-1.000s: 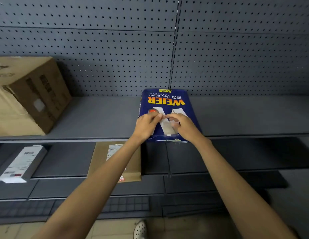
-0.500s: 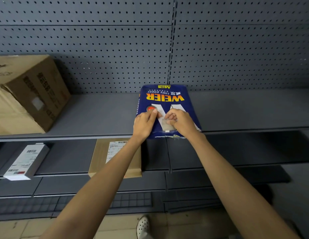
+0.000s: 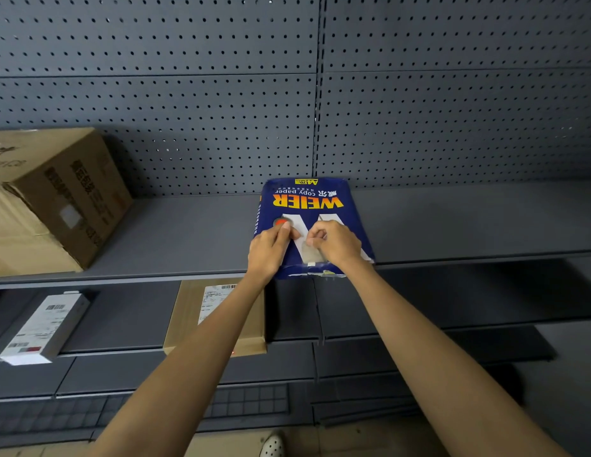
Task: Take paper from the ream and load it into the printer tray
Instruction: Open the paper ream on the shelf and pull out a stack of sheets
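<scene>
A blue ream of copy paper [image 3: 307, 201] with yellow lettering lies flat on the grey shelf [image 3: 188, 239], its near end at the shelf's front edge. My left hand [image 3: 269, 247] rests on the wrapper's near left part, fingertips pressing down by a red dot. My right hand [image 3: 337, 242] is just to its right, fingers pinched on a strip of tape or wrapper flap on top of the ream. The wrapper's near edge looks torn. No printer or tray is in view.
A large cardboard box [image 3: 50, 199] stands on the same shelf at the left. On the shelf below lie a flat brown parcel [image 3: 218, 311] and a white box [image 3: 43, 328]. A pegboard wall [image 3: 452, 110] backs the shelves. A shoe [image 3: 272, 445] shows on the floor.
Both hands stay on the ream's top near end, with the right hand's fingers shifting slightly along the tape strip. The ream has not moved on the shelf; the camera view drifted a little.
</scene>
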Motion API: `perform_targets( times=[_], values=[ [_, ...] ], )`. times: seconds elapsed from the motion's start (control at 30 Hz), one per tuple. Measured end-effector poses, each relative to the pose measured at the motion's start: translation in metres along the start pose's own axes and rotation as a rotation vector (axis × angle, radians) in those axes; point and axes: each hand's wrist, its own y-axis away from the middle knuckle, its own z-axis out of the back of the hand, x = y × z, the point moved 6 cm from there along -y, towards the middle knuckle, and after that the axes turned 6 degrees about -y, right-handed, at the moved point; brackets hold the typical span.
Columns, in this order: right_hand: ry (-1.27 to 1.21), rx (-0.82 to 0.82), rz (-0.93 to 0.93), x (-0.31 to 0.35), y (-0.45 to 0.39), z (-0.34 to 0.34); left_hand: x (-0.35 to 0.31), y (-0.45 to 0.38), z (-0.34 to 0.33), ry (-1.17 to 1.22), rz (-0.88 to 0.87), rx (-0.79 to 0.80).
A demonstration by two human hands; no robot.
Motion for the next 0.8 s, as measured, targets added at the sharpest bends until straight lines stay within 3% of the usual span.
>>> perform_targets(
  times=[0.33,0.8],
  values=[
    [-0.048,0.031,0.07,-0.004,0.016,0.005,0.003,0.001,-0.001,0.044,0.035,0.021],
    [-0.113,0.005,0.175,-0.009,0.043,0.008,-0.003,0.017,0.003,-0.077,-0.007,0.001]
  ],
)
